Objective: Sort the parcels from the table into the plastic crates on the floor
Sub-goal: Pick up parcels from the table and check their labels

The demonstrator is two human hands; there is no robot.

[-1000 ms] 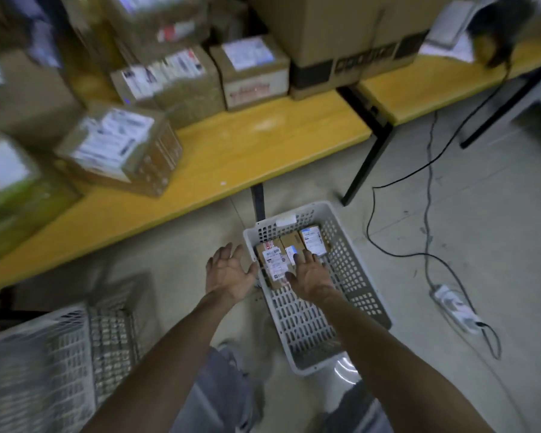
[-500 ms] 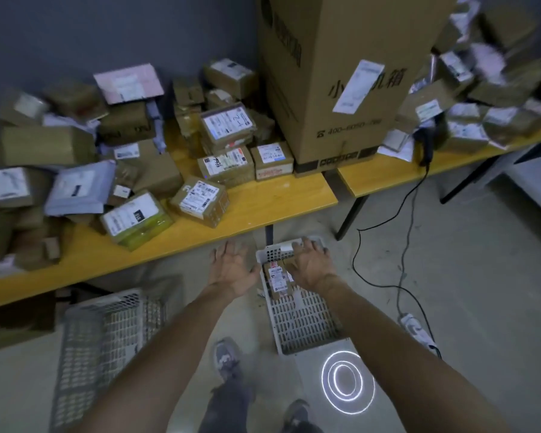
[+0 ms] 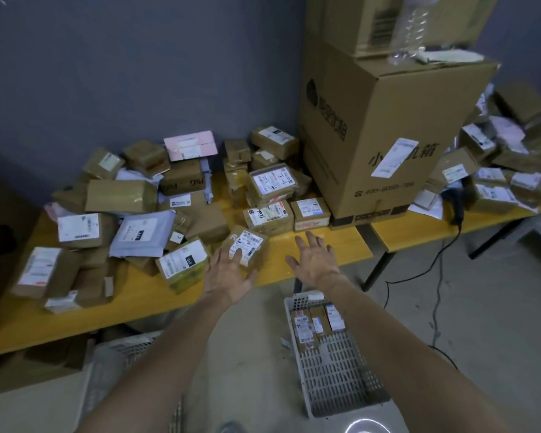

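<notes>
Many brown parcels with white labels lie piled on the yellow table (image 3: 313, 257). My left hand (image 3: 228, 273) rests on a small labelled brown parcel (image 3: 247, 248) at the table's front edge, fingers spread over it. To its right, my right hand (image 3: 316, 260) hovers above bare tabletop with fingers apart and nothing in it. On the floor below stands a white plastic crate (image 3: 341, 370) holding three small parcels (image 3: 317, 320) at its far end. A second white crate (image 3: 107, 370) stands on the floor at the left, partly under the table.
A big cardboard box (image 3: 378, 135) stands on the table's right part, with another box on top. A second yellow table (image 3: 419, 232) with more parcels continues to the right. A black cable (image 3: 438, 270) trails over the floor.
Both hands have risen from the right crate to the table. The left hand now lies on a parcel. The view has tilted up toward the table.
</notes>
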